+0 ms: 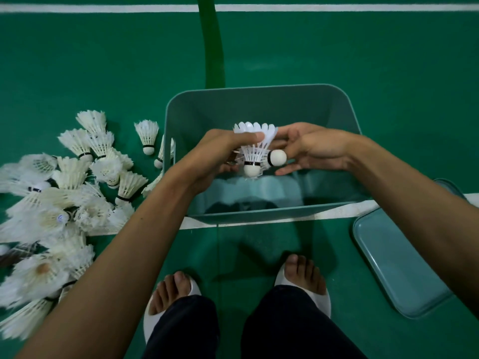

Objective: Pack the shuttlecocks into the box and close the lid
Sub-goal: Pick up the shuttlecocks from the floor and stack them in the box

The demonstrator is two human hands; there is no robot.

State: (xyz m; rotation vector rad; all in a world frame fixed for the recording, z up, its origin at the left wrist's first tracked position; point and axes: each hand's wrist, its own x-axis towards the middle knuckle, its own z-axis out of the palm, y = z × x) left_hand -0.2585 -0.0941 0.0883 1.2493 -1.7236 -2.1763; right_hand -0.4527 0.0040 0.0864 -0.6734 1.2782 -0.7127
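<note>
hands over open teal box [259,99] on green court floor [337,47], box straddling white line [363,207]. left hand [215,156] closed around feather skirt of shuttlecock [252,151], thumb pressed across top of feathers, cork pointing down and toward camera, above box interior. second shuttlecock [276,158] just beside first, touching it, white cork with black band turned right; feathers mostly hidden behind first one. right hand [311,149] loosely curled beside feathers, fingers spread a little, fingertips touching feather edge and second cork; cannot tell whether actually gripping. box bottom looks bare where visible, partly hidden by hands. loose pile of shuttlecocks [67,193] on floor left of box, some touching box wall, nearest ones blurred. single upright shuttlecock [147,136] near box's far left corner. teal lid [399,265] flat on floor to right of box, apart from it. feet in white slides [305,281] below, dark trousers.
</note>
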